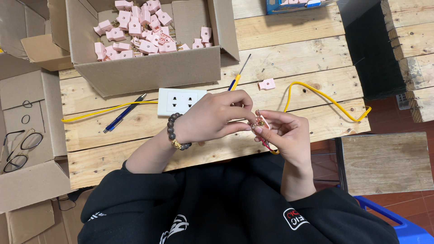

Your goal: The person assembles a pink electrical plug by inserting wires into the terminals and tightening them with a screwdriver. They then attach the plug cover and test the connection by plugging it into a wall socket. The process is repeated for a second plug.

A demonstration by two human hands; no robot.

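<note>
Wooden table [289,54], hands [253,122] hiding pink plug [262,122]

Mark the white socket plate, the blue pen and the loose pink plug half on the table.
white socket plate [181,101], head view, middle of its face
blue pen [123,113], head view, mid-barrel
loose pink plug half [267,84], head view, its top face
</note>
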